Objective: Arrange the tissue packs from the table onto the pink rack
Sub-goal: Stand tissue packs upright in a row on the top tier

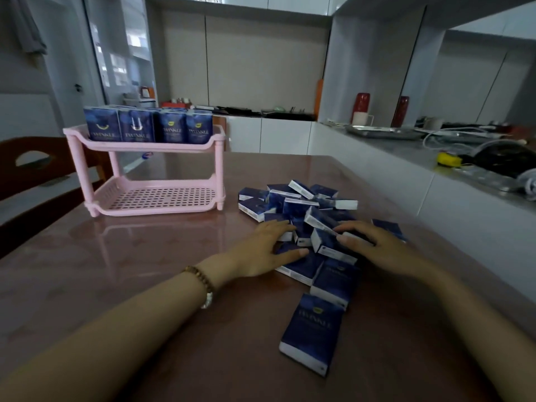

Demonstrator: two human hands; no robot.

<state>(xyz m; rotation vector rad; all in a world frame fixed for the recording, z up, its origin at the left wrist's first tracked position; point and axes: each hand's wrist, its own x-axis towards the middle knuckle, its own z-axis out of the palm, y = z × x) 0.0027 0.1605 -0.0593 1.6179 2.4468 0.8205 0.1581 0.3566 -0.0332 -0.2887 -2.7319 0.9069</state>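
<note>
Heap of dark-blue wrapped tissue packs (301, 204), loose on glossy brown tabletop (116, 271); our left hand (266, 248) and right hand (374, 245) lie flat, fingers spread, apparently corralling them. Pink two-tier plastic rack (145, 147): upper tier stocked upright.

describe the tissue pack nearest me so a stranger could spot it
On the brown table, right of the pink rack, sits a heap of blue tissue packs. The nearest pack lies flat, label up, at its near edge, nothing stacked on it.
</note>
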